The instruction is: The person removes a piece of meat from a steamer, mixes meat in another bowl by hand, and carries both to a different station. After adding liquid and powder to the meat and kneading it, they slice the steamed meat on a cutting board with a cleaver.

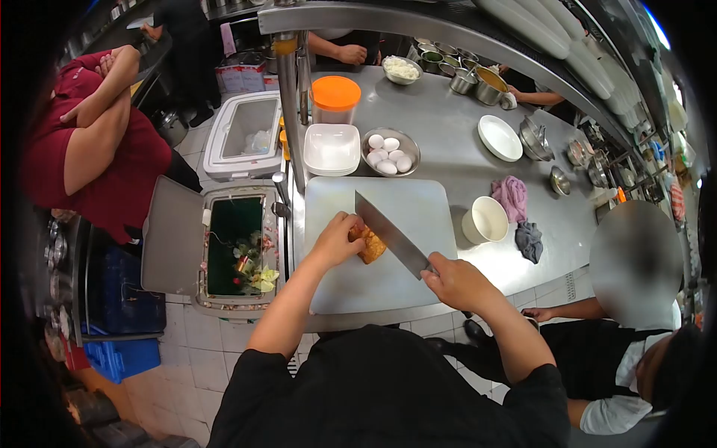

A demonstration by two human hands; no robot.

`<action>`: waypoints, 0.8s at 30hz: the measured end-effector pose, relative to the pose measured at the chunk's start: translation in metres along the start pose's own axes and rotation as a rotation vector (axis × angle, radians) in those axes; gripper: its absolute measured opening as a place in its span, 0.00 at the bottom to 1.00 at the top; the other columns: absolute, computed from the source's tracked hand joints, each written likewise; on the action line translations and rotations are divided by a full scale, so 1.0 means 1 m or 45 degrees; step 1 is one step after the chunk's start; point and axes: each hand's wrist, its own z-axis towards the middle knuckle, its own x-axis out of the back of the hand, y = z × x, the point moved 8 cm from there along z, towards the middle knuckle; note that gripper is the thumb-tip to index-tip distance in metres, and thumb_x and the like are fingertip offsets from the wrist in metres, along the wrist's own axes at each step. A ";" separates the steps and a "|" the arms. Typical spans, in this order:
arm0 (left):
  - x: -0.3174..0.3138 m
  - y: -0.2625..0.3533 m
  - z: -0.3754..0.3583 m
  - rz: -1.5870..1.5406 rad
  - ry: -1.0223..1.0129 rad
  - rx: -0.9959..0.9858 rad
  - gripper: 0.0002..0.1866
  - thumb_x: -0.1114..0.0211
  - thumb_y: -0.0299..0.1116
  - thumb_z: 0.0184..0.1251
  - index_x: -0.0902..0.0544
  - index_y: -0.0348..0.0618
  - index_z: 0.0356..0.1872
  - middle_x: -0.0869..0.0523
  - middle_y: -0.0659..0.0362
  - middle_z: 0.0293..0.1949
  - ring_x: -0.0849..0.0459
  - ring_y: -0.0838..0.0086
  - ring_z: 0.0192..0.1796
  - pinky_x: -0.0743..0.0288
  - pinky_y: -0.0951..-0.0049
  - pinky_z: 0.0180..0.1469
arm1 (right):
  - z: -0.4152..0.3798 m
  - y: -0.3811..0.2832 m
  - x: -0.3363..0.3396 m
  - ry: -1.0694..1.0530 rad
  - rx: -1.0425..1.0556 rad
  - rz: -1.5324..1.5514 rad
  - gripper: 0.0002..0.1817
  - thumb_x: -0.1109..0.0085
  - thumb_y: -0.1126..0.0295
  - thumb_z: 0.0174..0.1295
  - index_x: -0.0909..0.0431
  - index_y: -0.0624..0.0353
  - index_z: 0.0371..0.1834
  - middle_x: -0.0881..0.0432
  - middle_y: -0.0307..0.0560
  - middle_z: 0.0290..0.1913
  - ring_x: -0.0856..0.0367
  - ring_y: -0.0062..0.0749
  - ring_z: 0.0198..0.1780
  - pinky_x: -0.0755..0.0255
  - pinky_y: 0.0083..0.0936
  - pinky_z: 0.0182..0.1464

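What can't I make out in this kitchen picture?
All in the head view:
- Part of the golden-brown food: covered by the left hand and the blade of the knife; what food it is, I can't tell.
- Most of the knife's handle: wrapped in the right hand.
- The exact egg count: the upper eggs may hide others in the bowl.
- The red-shirted person's head: cut off by the dark edge.
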 end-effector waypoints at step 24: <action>-0.001 0.011 -0.004 0.022 0.065 0.091 0.16 0.34 0.33 0.51 0.21 0.43 0.43 0.23 0.53 0.44 0.22 0.56 0.50 0.25 0.62 0.52 | 0.036 -0.015 0.003 -0.441 -0.150 0.110 0.19 0.58 0.63 0.71 0.29 0.71 0.50 0.16 0.62 0.32 0.16 0.47 0.24 0.22 0.41 0.34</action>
